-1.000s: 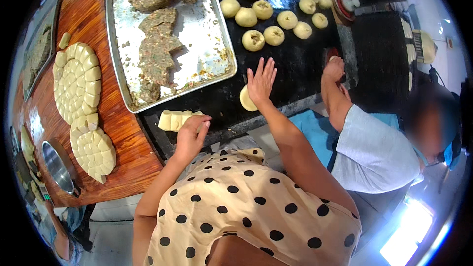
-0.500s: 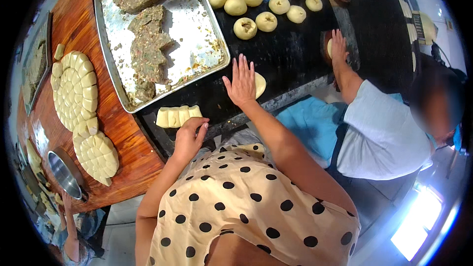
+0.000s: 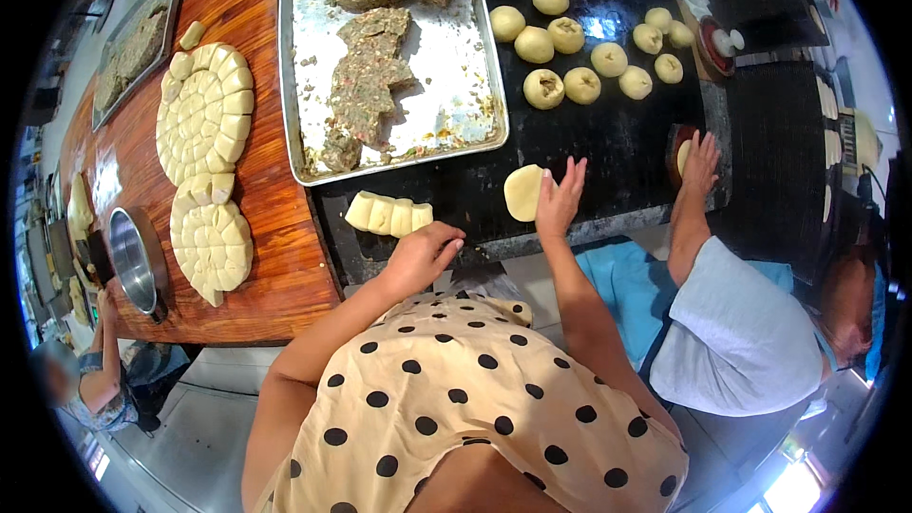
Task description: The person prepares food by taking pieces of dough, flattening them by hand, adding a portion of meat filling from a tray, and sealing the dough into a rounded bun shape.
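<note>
R hand open, fingers apart, thumb by edge of flat dough disc on black worktop, prob. to steady it. L hand half-curled, can't tell if gripping, nr scored dough strip, likely there for reach. Metal tray w/ minced filling sits beyond, presumably handy.

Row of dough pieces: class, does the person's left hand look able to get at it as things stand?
Probably yes: the left hand is right by the row of dough pieces, with nothing visible blocking it.
</note>
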`<state>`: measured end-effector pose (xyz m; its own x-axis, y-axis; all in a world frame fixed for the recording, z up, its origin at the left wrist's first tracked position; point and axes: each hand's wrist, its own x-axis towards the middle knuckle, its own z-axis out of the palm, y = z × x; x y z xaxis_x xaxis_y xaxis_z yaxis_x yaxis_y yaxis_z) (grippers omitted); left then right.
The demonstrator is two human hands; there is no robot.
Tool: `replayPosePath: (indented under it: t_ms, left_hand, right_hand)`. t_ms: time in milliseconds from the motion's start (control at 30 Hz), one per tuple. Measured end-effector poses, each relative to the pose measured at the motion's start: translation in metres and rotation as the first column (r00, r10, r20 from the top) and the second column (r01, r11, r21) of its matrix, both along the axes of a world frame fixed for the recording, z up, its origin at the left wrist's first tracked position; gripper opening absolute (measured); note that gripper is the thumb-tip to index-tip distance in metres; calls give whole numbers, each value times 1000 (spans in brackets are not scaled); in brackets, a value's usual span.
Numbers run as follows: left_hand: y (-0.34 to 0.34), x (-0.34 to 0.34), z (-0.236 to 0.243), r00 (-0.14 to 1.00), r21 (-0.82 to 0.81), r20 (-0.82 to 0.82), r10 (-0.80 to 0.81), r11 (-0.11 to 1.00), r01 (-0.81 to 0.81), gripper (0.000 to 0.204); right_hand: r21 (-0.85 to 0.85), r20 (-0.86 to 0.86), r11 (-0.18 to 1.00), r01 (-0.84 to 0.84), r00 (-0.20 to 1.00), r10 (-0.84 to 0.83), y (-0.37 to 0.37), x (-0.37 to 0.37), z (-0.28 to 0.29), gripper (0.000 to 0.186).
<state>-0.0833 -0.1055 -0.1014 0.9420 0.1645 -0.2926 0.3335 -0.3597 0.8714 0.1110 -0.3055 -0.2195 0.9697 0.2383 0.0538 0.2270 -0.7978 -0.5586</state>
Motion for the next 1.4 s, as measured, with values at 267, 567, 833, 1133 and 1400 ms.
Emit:
replayPosePath:
  t_ms: [267, 567, 833, 1133, 1400]
  left_hand:
    - [7, 5, -3, 1000, -9, -18, 10, 1000, -11, 20]
    - [13, 28, -23, 986, -245, -49, 162, 955, -169, 31]
    - [44, 39, -19, 857, -900, -434, 278, -179, -398, 64]
    - [87, -20, 2, 707, -775, -527, 472, 74, -627, 48]
    - [95, -25, -4, 654, -789, -479, 585, 39, -613, 45]
  right_hand:
    - [212, -591, 955, 209, 806, -45, -36, 30, -27, 46]
    - [159, -573, 938, -308, 745, 342, 0, 8, 84, 27]
    - [701, -462, 693, -167, 634, 620, 100, 10, 138, 31]
    - [281, -264, 690, -667, 637, 724, 266, 70, 13, 77]
    - [221, -201, 809, -545, 786, 584, 269, 44, 8, 59]
